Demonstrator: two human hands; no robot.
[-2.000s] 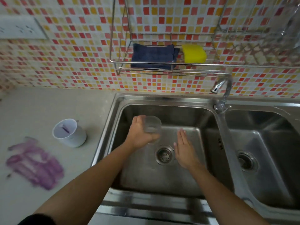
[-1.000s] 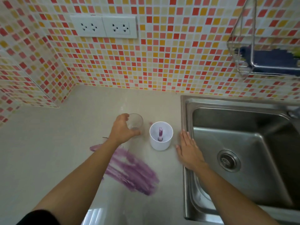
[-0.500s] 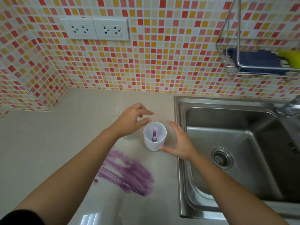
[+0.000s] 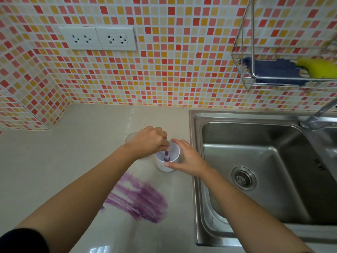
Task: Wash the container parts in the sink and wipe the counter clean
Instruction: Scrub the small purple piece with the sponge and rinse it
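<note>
**Hands closed on the white cup and its stem**

Head view: fingers of the left hand [image 4: 147, 142] are bunched and dip into the white cup [image 4: 168, 166], pinching the top of the purple-stained stem [image 4: 166, 155] that stands upright inside it. The right hand [image 4: 186, 158] curves round the cup's right side, thumb on the near wall and forefinger on the far rim. The cup stands on the pale glossy counter [image 4: 73, 152], just left of the steel sink [image 4: 255, 161]. A clear cup [image 4: 129, 137] sits just behind the left hand, mostly hidden by it. A purple smear [image 4: 138, 199] streaks the counter nearer the person, apart from the white cup. Red, orange and cream mosaic tiles [image 4: 164, 70] cover the wall, which carries a double socket [image 4: 98, 38]. Over the sink hangs a wire rack [image 4: 244, 83] holding a blue cloth [image 4: 273, 72] and a yellow sponge [image 4: 319, 67]. A tap [image 4: 317, 117] rises at the basin's back corner.
</note>
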